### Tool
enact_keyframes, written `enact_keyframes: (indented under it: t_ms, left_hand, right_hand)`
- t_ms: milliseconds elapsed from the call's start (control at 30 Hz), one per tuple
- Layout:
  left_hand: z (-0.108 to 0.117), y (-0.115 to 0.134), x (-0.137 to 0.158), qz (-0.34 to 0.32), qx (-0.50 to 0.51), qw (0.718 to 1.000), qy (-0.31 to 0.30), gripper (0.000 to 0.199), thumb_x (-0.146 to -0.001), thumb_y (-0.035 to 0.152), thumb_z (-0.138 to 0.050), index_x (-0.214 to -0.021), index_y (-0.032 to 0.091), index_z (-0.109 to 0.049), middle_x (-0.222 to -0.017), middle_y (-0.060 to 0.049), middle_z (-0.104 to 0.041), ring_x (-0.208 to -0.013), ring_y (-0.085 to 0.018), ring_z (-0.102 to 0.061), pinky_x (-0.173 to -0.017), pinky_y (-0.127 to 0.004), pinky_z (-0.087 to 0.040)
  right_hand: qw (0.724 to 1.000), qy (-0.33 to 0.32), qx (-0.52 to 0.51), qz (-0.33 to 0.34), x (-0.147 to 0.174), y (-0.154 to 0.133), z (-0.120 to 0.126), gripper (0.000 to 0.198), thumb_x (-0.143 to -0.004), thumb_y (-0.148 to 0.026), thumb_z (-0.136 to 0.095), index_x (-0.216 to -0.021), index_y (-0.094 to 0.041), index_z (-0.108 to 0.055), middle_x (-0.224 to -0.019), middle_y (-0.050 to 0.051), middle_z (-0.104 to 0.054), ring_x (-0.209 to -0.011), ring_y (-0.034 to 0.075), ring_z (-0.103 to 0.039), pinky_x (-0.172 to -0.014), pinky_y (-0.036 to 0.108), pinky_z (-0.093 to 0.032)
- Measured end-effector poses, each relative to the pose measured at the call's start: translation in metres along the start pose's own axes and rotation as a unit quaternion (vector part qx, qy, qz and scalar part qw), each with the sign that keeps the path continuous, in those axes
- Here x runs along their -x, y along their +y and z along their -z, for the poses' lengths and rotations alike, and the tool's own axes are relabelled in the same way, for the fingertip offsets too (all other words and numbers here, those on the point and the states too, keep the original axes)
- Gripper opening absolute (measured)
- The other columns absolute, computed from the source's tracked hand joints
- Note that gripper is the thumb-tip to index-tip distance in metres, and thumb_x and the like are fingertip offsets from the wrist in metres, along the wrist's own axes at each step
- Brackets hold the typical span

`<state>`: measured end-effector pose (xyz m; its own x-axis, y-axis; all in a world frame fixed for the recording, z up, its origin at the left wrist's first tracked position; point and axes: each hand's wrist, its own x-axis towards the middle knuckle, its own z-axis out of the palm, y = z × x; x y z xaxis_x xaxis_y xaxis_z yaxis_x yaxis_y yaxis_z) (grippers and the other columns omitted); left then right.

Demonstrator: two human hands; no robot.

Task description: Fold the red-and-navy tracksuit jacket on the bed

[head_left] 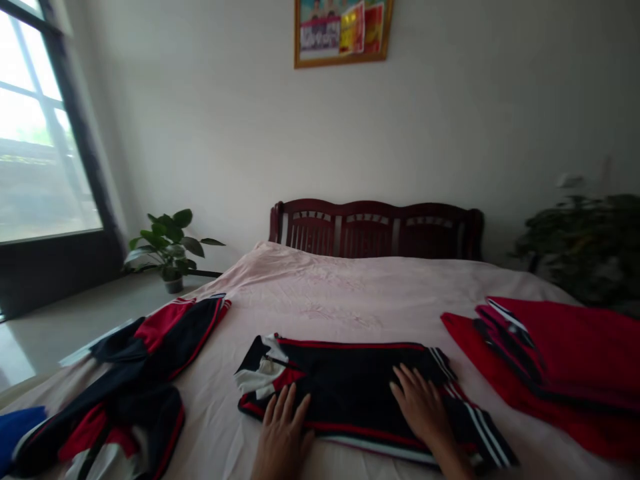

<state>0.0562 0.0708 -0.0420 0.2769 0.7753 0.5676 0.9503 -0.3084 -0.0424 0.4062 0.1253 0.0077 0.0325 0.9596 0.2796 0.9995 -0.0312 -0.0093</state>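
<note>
A navy jacket (pixel 350 377) with red piping, a white and red collar end and striped cuffs lies folded lengthwise on the bed. My left hand (pixel 285 423) rests flat on its near edge, close to the collar, fingers slightly spread. On the right part of the jacket lies my right hand (pixel 417 400), its fingers stretched out near the striped end. Neither hand grips the cloth. Both palms are hidden from view.
At left, another navy and red jacket (pixel 150 363) lies loosely spread beside a blue cloth (pixel 20 433). A stack of folded red clothes (pixel 580 353) sits at right. The pink bedsheet (pixel 340 293) reaches back to a dark wooden bench (pixel 370 230). Potted plants (pixel 170 243) flank the bed.
</note>
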Motion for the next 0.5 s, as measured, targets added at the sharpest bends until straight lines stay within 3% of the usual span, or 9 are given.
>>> enact_keyframes:
  t_ms: [267,500]
  left_hand:
    - [-0.003,-0.003,-0.001,-0.008,0.023,0.999,0.033,0.045,-0.086,0.026,-0.055,-0.13,0.029,-0.064,-0.141,-0.01,-0.059,-0.127,-0.029,-0.057,-0.102,-0.049,-0.047]
    - [0.018,0.032,-0.035,-0.121,0.086,0.987,0.068,0.062,-0.087,0.014,-0.051,-0.146,0.027,-0.045,-0.155,-0.005,-0.043,-0.143,-0.026,-0.037,-0.111,-0.042,-0.04]
  right_hand:
    - [0.996,-0.013,-0.081,-0.034,0.006,-0.011,0.018,0.051,-0.098,-0.044,-0.037,-0.141,-0.023,-0.054,-0.151,0.005,-0.047,-0.144,0.029,-0.035,-0.119,0.05,-0.021]
    - [0.994,-0.012,-0.097,-0.038,0.006,-0.011,0.02,0.05,-0.097,-0.043,-0.038,-0.141,-0.024,-0.054,-0.152,0.003,-0.046,-0.144,0.028,-0.034,-0.119,0.05,-0.021]
